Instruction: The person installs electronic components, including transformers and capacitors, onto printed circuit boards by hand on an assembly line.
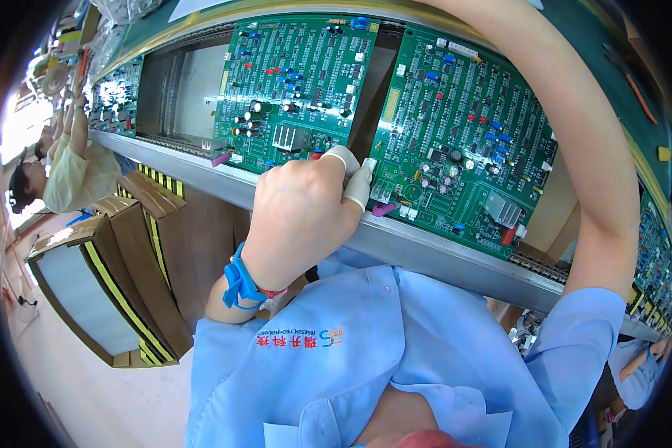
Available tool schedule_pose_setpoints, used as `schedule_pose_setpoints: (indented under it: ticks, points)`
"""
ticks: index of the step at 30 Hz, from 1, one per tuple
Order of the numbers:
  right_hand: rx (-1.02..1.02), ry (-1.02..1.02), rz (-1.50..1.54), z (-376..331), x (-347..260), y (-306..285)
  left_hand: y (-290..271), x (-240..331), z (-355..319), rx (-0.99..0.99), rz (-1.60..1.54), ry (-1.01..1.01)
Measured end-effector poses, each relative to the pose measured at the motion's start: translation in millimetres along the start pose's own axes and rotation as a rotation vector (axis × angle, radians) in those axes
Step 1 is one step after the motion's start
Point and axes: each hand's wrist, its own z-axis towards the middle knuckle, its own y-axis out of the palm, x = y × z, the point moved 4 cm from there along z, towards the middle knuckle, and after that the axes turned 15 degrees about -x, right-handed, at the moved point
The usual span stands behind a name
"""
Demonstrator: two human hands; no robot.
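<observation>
reaching over the metal rail (396, 240), the left hand (306, 198) works at the near left corner of the right-hand circuit board (478, 198). its covered thumb and finger are drawn close together beside a small white part (369, 163); whether they grip it, i cannot tell. the board lies flat along the rail, probably so its parts stay within reach. the right arm (584, 127) runs past the top edge, its hand and grip unseen. cardboard boxes (131, 254) stand at left; what they hold is hidden.
</observation>
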Motion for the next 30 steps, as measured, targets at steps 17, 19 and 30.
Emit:
schedule_pose_setpoints:
  ticks: [17, 19, 30]
  points:
    - [0.056, -0.119, -0.204, -4.5, -5.0, 2.4, -10.9, 8.5, 10.1, -0.09, 0.064, 0.066]
    - [0.05, -0.108, -0.215, -4.0, -5.1, 3.5, -10.9, 7.9, 11.0, -0.105, 0.053, 0.074]
    - [0.149, -0.13, -0.2, -8.0, -7.4, 19.8, -131.5, -31.2, 92.5, 0.502, 0.431, 0.251]
